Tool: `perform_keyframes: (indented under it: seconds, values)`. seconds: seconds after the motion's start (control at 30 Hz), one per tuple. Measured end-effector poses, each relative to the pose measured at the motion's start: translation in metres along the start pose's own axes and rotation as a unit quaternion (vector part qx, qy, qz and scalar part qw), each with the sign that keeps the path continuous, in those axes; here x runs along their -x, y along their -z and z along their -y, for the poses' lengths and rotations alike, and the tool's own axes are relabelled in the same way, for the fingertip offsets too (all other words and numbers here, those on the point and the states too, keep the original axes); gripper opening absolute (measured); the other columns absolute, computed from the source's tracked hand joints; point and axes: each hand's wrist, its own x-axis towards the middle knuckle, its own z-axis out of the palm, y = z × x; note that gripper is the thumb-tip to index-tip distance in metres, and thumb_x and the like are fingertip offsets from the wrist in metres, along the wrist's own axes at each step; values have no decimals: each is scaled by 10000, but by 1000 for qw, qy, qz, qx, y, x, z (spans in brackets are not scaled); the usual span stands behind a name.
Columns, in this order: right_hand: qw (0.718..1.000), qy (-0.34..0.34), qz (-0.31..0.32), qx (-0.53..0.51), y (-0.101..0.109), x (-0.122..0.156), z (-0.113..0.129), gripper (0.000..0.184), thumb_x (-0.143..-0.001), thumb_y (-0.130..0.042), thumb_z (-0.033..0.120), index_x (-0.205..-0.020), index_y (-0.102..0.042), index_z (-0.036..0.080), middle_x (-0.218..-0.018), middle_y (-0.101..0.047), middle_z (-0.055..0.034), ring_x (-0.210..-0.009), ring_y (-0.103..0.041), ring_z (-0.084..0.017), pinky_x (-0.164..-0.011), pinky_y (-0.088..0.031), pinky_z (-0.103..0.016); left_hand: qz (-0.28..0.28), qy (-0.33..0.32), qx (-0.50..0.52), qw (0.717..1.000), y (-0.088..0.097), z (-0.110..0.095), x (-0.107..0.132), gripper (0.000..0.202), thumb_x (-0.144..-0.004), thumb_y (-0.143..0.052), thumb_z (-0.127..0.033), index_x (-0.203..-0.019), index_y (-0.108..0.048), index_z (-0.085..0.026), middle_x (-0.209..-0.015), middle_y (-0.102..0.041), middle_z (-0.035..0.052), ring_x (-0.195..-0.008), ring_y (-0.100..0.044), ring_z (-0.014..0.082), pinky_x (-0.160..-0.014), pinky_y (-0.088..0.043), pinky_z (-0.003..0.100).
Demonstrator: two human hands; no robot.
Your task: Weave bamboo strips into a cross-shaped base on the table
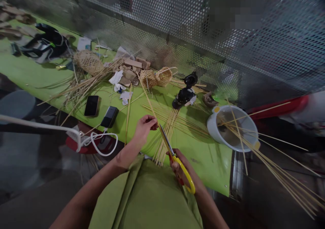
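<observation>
My left hand [146,127] is closed in a pinch on a thin bamboo strip [147,95], which slants up and away toward the small woven baskets. In my right hand [180,166] is a pair of scissors [186,173] with yellow and red handles. Its blades point up and left, with the tip close to the lower end of the strip; I cannot tell whether they touch it. Between and beyond my hands lie crossed bamboo strips [169,129] on the green table [213,168]. A black object [183,97] rests at the far end of these strips.
A white bucket [212,126] at the right holds long strips that jut past the table edge. Small woven baskets [164,76], a larger one [88,62] and scraps [129,71] lie at the back. A phone [91,106] and a power bank [109,116] with white cable sit left.
</observation>
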Motion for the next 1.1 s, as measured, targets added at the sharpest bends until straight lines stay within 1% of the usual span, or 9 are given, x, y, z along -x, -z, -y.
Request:
perform_keyframes:
  seconds: [0.1, 0.27, 0.47, 0.53, 0.63, 0.73, 0.83, 0.97, 1.1]
  values:
    - [998, 7, 60, 28, 3, 1, 1, 626, -827, -663, 784, -1157, -669, 253, -721, -502, 30, -561, -376, -119, -472, -309, -225, 0, 0, 6, 1000, 0, -1, 2, 239, -627, -842, -377, -707, -660, -245, -653, -651, 12, -605, -592, 182, -670, -498, 361]
    - [994, 44, 62, 81, 5, 2, 2, 554, -882, -632, 720, -1185, -621, 257, -778, -507, 21, -639, -423, -142, -554, -362, -246, 1, -4, 4, 1000, 1, 0, 2, 209, -650, -831, -368, -709, -665, -256, -666, -667, 20, -612, -602, 193, -661, -507, 367]
    - [986, 37, 76, 141, 7, 2, 2, 519, -925, -597, 637, -1261, -543, 246, -787, -494, 28, -655, -427, -153, -580, -363, -263, -6, -10, 0, 1000, 1, 1, 4, 197, -669, -815, -344, -722, -659, -236, -675, -672, 24, -610, -620, 195, -665, -526, 367]
    - [983, 37, 79, 164, 7, 1, 1, 533, -924, -579, 639, -1265, -528, 233, -774, -474, 36, -659, -428, -154, -588, -357, -264, -12, -11, 4, 1000, 1, 2, 4, 207, -659, -813, -343, -720, -647, -235, -669, -660, 18, -595, -619, 189, -667, -533, 367]
    - [980, 36, 72, 185, 7, -3, -2, 551, -911, -552, 661, -1236, -535, 216, -722, -415, 56, -626, -391, -146, -561, -307, -255, -14, -9, 10, 1000, 1, 3, 4, 194, -653, -804, -335, -709, -641, -245, -656, -654, 19, -579, -615, 193, -667, -536, 376]
    - [981, 28, 61, 180, 6, -6, -8, 564, -879, -573, 680, -1196, -545, 215, -693, -374, 70, -590, -349, -133, -538, -272, -249, -12, -7, 11, 1000, 1, 4, 4, 172, -664, -800, -328, -704, -648, -258, -669, -667, 28, -587, -616, 203, -682, -541, 393]
    - [986, 9, 69, 152, 6, -7, -13, 549, -887, -581, 670, -1204, -537, 224, -699, -376, 73, -572, -350, -125, -527, -287, -243, -12, -6, 17, 1000, 0, 5, 4, 170, -670, -805, -322, -706, -649, -262, -670, -667, 23, -586, -610, 195, -684, -544, 391]
    - [991, -12, 79, 110, 5, -6, -17, 546, -902, -580, 668, -1233, -524, 238, -721, -391, 71, -566, -378, -120, -521, -317, -233, -13, 0, 25, 1000, -1, 3, 5, 213, -641, -826, -321, -703, -642, -234, -649, -655, 12, -569, -607, 164, -635, -537, 338]
    - [989, -13, 82, 121, 8, -8, -18, 552, -912, -561, 678, -1242, -527, 237, -721, -396, 71, -560, -387, -120, -514, -324, -230, -6, 2, 30, 1000, -2, 2, 5, 322, -591, -862, -364, -739, -636, -190, -648, -652, -8, -551, -613, 132, -603, -531, 287]
